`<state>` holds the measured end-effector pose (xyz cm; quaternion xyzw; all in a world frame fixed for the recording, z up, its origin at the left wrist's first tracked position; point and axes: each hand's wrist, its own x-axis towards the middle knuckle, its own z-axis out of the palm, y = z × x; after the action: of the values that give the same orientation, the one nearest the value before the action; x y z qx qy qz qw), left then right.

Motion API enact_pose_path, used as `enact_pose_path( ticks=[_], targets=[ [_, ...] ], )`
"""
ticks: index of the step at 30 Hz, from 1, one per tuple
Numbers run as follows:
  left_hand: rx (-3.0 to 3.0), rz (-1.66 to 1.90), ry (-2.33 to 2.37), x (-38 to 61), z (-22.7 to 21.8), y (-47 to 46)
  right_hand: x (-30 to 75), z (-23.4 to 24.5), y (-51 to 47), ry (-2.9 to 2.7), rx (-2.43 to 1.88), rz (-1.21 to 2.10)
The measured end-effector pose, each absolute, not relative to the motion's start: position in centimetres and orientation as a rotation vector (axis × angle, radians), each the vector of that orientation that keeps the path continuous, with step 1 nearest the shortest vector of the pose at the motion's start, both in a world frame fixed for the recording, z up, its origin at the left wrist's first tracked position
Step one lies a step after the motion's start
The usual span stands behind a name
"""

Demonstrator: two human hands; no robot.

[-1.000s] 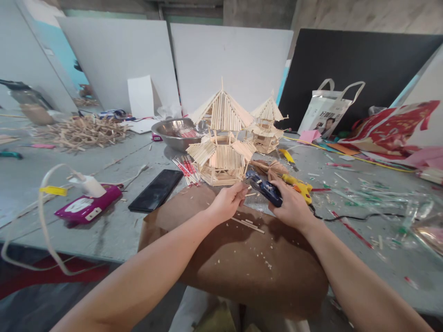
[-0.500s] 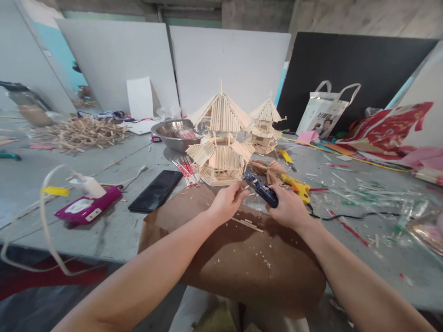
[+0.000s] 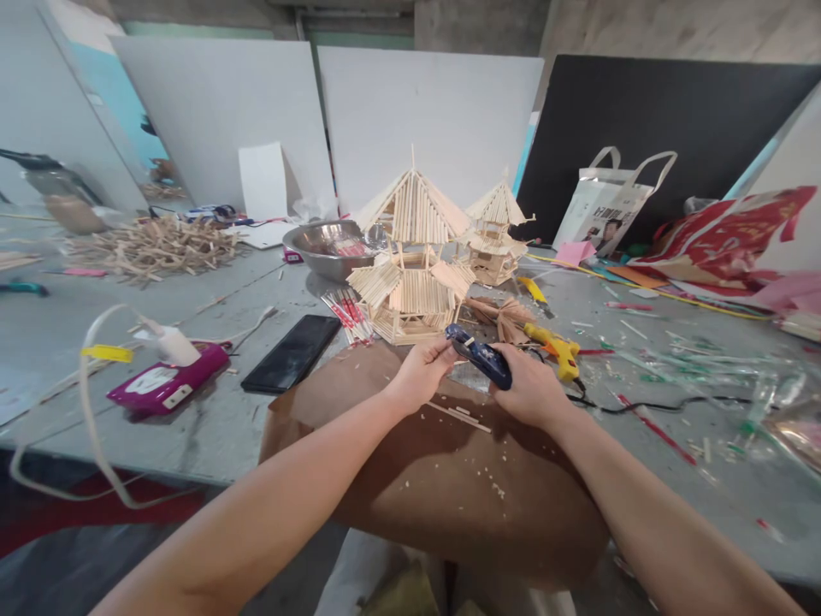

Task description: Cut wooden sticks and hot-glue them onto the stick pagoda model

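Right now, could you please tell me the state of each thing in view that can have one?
Right hand, closed around the blue tool
Left hand, pinched at the tool's tip
Blue tool, held; jaws unclear
Larger stick pavilion, upright, roofed
Smaller stick pavilion, upright, roofed
Phone, flat, screen dark
Power strip, plug inserted
Glue gun, lying down
Metal bowl, upright
Bag, standing

Dark blue tool (image 3: 484, 363), brown paper (image 3: 442, 488), yellow glue gun (image 3: 564, 356)
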<state>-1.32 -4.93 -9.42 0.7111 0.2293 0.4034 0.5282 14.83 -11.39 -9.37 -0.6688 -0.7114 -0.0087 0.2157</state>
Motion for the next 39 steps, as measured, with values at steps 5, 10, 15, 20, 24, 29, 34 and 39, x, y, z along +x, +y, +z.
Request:
enact_pose_path(
  ticks=[5, 10, 15, 20, 24, 29, 34, 39],
  targets=[
    [1.438, 0.839, 0.484, -1.4, -9.8, -4.7, 14.8, -9.4, -11.4, -1.971, -1.822, -0.012],
    [1.380, 0.814, 0.474, -1.5, -9.5, -4.8, 14.9, -9.5, -11.4, -1.973, -1.814, -0.015],
    [1.411, 0.806, 0.478, -1.5, -9.5, -4.7, 14.8, -9.4, -11.5, -1.976, -1.834, -0.026],
    [1.482, 0.814, 0.514, -1.5, -9.6, -4.7, 14.6, -9.2, -11.7, -1.983, -1.922, -0.028],
    [1.646, 0.899, 0.581, -1.4, -9.4, -5.0, 14.4, -9.0, -11.7, -1.993, -1.994, -0.048],
    [1.949, 1.051, 0.630, -1.5, -8.9, -5.5, 14.1, -8.9, -11.7, -1.968, -2.015, -0.045],
    [2.029, 1.053, 0.619, -1.9, -8.8, -5.7, 14.0, -9.0, -11.6, -1.929, -2.007, -0.028],
    [2.040, 1.031, 0.640, -1.9, -8.8, -5.5, 14.2, -9.1, -11.6, -1.934, -1.938, -0.018]
  ],
)
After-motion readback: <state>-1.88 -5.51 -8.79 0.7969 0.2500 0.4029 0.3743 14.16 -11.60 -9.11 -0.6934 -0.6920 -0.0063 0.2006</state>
